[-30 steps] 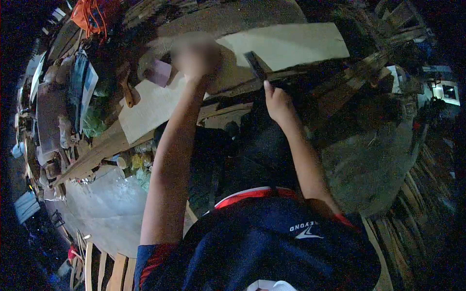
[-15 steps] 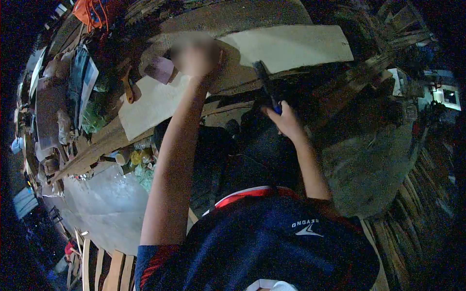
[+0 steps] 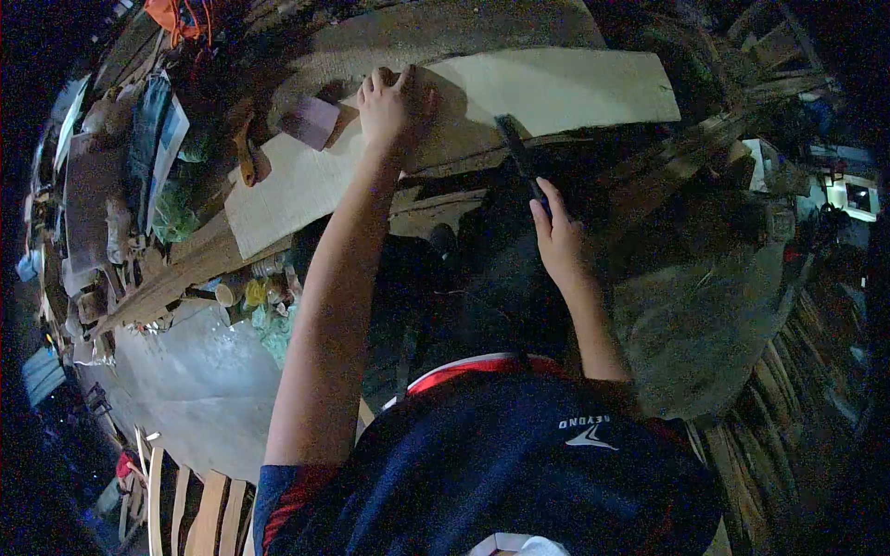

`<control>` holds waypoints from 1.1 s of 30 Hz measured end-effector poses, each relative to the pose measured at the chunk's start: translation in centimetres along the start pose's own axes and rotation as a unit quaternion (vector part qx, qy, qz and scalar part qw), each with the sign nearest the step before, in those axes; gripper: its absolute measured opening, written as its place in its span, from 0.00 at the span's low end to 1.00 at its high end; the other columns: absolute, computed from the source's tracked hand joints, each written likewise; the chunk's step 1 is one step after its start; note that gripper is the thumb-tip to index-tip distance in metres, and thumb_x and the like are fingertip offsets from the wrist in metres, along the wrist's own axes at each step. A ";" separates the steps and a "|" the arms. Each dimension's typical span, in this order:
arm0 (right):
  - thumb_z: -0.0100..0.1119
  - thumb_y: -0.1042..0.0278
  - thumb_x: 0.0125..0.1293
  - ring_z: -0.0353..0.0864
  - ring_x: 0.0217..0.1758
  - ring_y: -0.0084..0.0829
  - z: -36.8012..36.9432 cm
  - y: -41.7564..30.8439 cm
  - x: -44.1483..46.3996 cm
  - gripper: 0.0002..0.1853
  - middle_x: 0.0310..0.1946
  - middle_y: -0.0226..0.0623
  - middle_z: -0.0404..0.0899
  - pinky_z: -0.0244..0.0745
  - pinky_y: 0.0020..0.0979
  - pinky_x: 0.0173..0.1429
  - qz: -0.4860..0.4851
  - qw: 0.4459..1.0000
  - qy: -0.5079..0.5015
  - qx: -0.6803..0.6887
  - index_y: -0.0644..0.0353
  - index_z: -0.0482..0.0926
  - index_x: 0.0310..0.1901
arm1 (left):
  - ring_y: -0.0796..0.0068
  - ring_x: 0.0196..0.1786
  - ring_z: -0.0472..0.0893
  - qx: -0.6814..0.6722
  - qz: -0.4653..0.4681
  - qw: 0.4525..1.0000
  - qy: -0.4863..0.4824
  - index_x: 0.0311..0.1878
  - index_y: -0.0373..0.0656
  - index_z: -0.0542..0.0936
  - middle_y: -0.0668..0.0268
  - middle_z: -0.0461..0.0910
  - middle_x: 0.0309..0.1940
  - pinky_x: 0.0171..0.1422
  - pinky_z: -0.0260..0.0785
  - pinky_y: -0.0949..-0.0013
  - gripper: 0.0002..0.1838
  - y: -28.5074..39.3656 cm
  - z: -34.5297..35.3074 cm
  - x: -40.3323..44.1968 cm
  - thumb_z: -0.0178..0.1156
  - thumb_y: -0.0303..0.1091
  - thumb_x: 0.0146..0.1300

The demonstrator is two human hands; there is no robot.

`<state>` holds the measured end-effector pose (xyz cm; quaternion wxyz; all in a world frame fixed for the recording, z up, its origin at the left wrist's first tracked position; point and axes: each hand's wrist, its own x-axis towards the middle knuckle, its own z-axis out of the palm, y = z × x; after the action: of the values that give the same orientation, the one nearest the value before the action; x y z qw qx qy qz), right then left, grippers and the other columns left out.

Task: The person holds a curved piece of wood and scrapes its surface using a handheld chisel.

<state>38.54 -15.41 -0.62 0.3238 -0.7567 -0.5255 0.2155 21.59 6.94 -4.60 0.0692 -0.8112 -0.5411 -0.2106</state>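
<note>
My left hand [image 3: 385, 109] rests on a long pale wooden board [image 3: 575, 88], with its fingers apart and slightly bent. A dark shadow lies beside it, and what is under the palm is hidden. To the left of that hand, a flat mauve piece [image 3: 311, 122] like sandpaper lies on the board. Farther left is an orange-brown wooden-handled tool [image 3: 245, 153], its kind unclear. My right hand [image 3: 560, 232] is closed around a long narrow dark tool [image 3: 521, 157], its tip over the board's near edge. Whether it is a brush or a file I cannot tell.
Rough dark planks [image 3: 640, 204] lie beneath and around the board. An orange bag [image 3: 176, 17] hangs at top left. Bags and clutter [image 3: 176, 208] stand at left, with wood strips [image 3: 209, 514] below. A person in red [image 3: 125, 465] is at lower left.
The dark tool in my right hand has shifted slightly right, and the hand has turned a little. My left hand, blurred before, stays at about the same place on the board.
</note>
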 end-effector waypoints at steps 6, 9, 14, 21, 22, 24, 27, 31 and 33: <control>0.43 0.58 0.62 0.73 0.19 0.41 0.7 0.2 0.1 0.17 0.18 0.47 0.72 0.66 0.34 0.25 0.001 0.997 0.003 -0.076 0.50 0.66 0.52 | 0.57 0.49 0.65 -0.039 -0.006 0.999 0.001 0.51 0.55 0.70 0.55 0.65 0.45 0.54 0.57 0.60 0.28 -0.3 0.6 0.0 0.50 0.58 0.48; 0.43 0.58 0.62 0.71 0.18 0.40 0.3 -0.4 0.4 0.17 0.18 0.48 0.71 0.65 0.33 0.25 0.009 0.999 0.010 -0.044 0.50 0.67 0.52 | 0.57 0.49 0.64 -0.007 0.013 0.999 0.034 0.51 0.54 0.71 0.55 0.65 0.45 0.54 0.56 0.61 0.28 -0.6 1.1 0.0 0.50 0.58 0.48; 0.43 0.58 0.62 0.71 0.18 0.37 0.4 -1.0 2.2 0.18 0.18 0.47 0.71 0.65 0.31 0.26 0.013 1.000 -0.007 -0.022 0.53 0.67 0.52 | 0.57 0.50 0.64 -0.041 0.000 0.999 0.015 0.51 0.53 0.71 0.54 0.65 0.45 0.54 0.56 0.60 0.28 -0.2 0.2 0.1 0.50 0.58 0.49; 0.43 0.58 0.63 0.70 0.18 0.39 -0.3 -2.0 2.9 0.18 0.18 0.48 0.70 0.64 0.33 0.25 0.033 0.999 -0.025 -0.020 0.54 0.66 0.52 | 0.55 0.51 0.63 -0.043 0.004 0.999 0.000 0.51 0.52 0.70 0.52 0.65 0.47 0.55 0.55 0.59 0.28 -0.1 -0.2 0.0 0.49 0.58 0.49; 0.43 0.58 0.63 0.69 0.17 0.37 -0.5 -2.3 2.9 0.18 0.17 0.47 0.70 0.64 0.32 0.25 0.060 0.996 -0.051 -0.042 0.54 0.66 0.53 | 0.55 0.51 0.63 -0.043 0.005 0.999 0.001 0.51 0.52 0.70 0.52 0.65 0.47 0.55 0.55 0.59 0.28 0.0 -0.4 0.0 0.49 0.58 0.49; 0.42 0.57 0.63 0.68 0.17 0.34 -0.6 -2.3 2.6 0.18 0.17 0.46 0.70 0.64 0.32 0.25 0.088 0.991 -0.075 -0.062 0.53 0.66 0.53 | 0.55 0.51 0.63 -0.060 -0.003 0.998 -0.029 0.51 0.52 0.70 0.52 0.65 0.46 0.55 0.55 0.59 0.28 0.0 -0.6 0.0 0.50 0.57 0.49; 0.42 0.57 0.62 0.66 0.13 0.38 -0.6 -1.6 1.9 0.18 0.14 0.46 0.69 0.63 0.36 0.22 0.076 0.995 -0.051 -0.042 0.53 0.68 0.51 | 0.54 0.50 0.64 -0.032 0.002 0.999 0.011 0.50 0.51 0.70 0.53 0.66 0.43 0.55 0.55 0.58 0.27 0.2 -0.4 0.1 0.50 0.56 0.49; 0.42 0.57 0.62 0.66 0.13 0.38 -0.5 -0.6 1.2 0.17 0.14 0.47 0.69 0.62 0.36 0.22 0.076 0.995 -0.052 -0.027 0.53 0.68 0.51 | 0.54 0.50 0.64 -0.091 -0.013 0.995 -0.025 0.50 0.51 0.70 0.53 0.66 0.42 0.55 0.55 0.58 0.26 0.3 -0.8 0.0 0.50 0.55 0.50; 0.42 0.57 0.62 0.66 0.13 0.38 -0.3 -0.5 1.3 0.17 0.15 0.48 0.69 0.62 0.36 0.22 0.070 0.996 -0.046 -0.018 0.53 0.68 0.51 | 0.55 0.50 0.64 -0.055 -0.001 0.998 0.010 0.50 0.51 0.71 0.54 0.66 0.42 0.55 0.55 0.58 0.26 0.1 -0.4 0.0 0.51 0.55 0.50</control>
<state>38.87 -14.19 -0.06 0.2698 -0.7868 -0.4890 0.2627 21.60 6.73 -4.22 0.0298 -0.8114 -0.5285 -0.2480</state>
